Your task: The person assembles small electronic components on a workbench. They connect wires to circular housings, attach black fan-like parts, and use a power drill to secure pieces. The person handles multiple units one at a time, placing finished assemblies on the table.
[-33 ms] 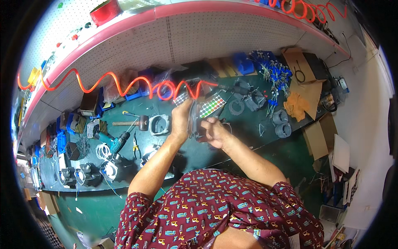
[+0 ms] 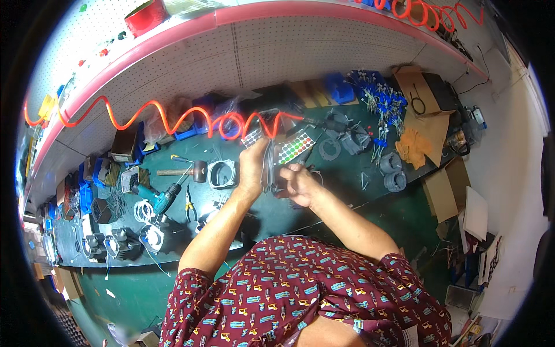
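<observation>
To the right of the mallet (image 2: 199, 172), through the head camera I see both of the person's hands gathered around a ribbed grey part (image 2: 269, 169), raised above the dark green table (image 2: 354, 170). The left hand (image 2: 252, 166) is on the side nearer the mallet, its fingers wrapped around the part and closed against it. The right hand (image 2: 298, 183) is on the side farther from the mallet; its fingers are curled at the part's lower edge, but I cannot tell whether they pinch it or merely rest there.

A sheet of coloured dots (image 2: 296, 148) shows beyond the part, farther right of the mallet. Just beside the mallet's head, on its right, stands a square grey housing (image 2: 223, 174) with an open middle. Below the mallet I make out pliers (image 2: 189, 205) with yellow and black handles, and to its lower left a teal power drill (image 2: 166, 198) with a coil of white cable (image 2: 144, 211) close by. Farther down and left of the mallet, I can see a row of finned motors (image 2: 121, 243) along the table's near edge. Above the mallet winds an orange coiled hose (image 2: 154, 103). Well off to its right lie a bundle of blue-ended wires (image 2: 386, 104), an orange cloth (image 2: 413, 147) and grey ring-shaped castings (image 2: 395, 181).
</observation>
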Demonstrator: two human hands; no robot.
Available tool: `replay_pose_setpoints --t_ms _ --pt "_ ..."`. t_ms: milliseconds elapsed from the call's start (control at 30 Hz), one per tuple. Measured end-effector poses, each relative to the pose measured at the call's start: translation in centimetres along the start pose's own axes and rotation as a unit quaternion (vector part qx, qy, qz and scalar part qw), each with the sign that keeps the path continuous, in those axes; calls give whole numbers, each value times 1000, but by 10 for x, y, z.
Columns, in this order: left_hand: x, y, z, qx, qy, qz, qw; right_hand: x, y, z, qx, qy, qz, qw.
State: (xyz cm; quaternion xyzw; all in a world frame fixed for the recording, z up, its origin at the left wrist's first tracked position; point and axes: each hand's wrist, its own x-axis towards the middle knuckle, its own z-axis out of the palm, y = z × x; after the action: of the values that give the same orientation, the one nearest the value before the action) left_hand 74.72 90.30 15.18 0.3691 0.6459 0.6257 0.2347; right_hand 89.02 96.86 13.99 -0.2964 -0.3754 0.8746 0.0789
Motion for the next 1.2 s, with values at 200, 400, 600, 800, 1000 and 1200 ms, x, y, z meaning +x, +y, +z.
replay_pose_setpoints --t_ms 200,400,600,800,1000,1200 --pt "2 -3 -14 46 -66 67 995 7 4 -3 -1 79 -76 994" --pt "-25 -2 -53 -270 -113 -255 922 16 -3 -34 -140 169 -138 966" --pt "-29 -34 -89 -152 -87 -171 970 20 1 -19 -152 169 -139 964" --pt "-4 -114 -188 94 28 -61 993 14 -1 -24 -121 182 -167 961" --pt "-4 -139 -197 110 56 -80 989 -1 13 -48 -83 215 -127 965" --pt "-1 -153 -183 391 -123 74 909 -18 27 -55 -58 228 -108 966"
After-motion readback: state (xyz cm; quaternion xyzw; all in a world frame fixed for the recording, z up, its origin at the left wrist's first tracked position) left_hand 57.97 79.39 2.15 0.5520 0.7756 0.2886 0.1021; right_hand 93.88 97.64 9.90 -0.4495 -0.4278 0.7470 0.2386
